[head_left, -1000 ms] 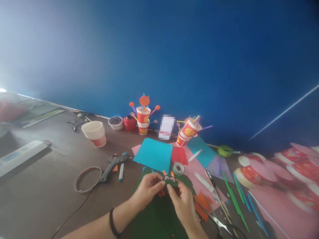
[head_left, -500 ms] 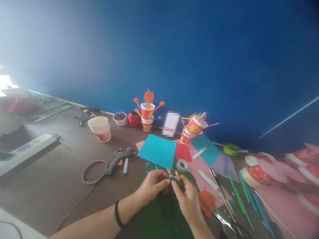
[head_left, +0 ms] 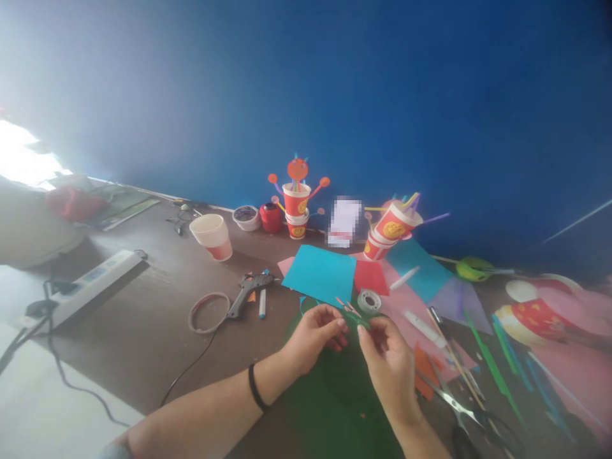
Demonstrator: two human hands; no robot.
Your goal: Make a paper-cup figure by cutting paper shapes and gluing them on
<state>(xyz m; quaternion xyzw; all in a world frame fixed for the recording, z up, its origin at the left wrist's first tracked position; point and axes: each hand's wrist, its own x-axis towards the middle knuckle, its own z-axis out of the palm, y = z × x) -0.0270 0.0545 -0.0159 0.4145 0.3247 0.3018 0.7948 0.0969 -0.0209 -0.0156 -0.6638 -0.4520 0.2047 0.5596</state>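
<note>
- Green paper cutout (head_left: pixel 358 317) with orange and pink pieces at its far left side is held above the large green sheet (head_left: pixel 335 408), tilted and seen nearly edge-on, between the two hands.
- Its near right end lies at the fingertips of the right hand (head_left: pixel 389 354); its left side is just beside the fingers of the left hand (head_left: pixel 318 338), and whether they touch it cannot be told.
- Beyond the cutout, the tape roll (head_left: pixel 370 301) lies near its far right side, and the blue sheet (head_left: pixel 319 274) spreads farther off, to the far left.
- Left of the left hand, the glue gun (head_left: pixel 246 294) and the marker (head_left: pixel 262 303) lie well apart from it on the bench (head_left: pixel 157 280).
- Right of the right hand, orange paper (head_left: pixel 424 366) and the scissors (head_left: pixel 454 403) crowd close, with the pink sheet (head_left: pixel 406 303) reaching past them.
- Right fingers: thumb and forefinger are pressed together, pinching the cutout's near right end.
- Left fingers: bent inward, the thumb near the forefinger; whether their tips meet, or grip anything, cannot be told.
</note>
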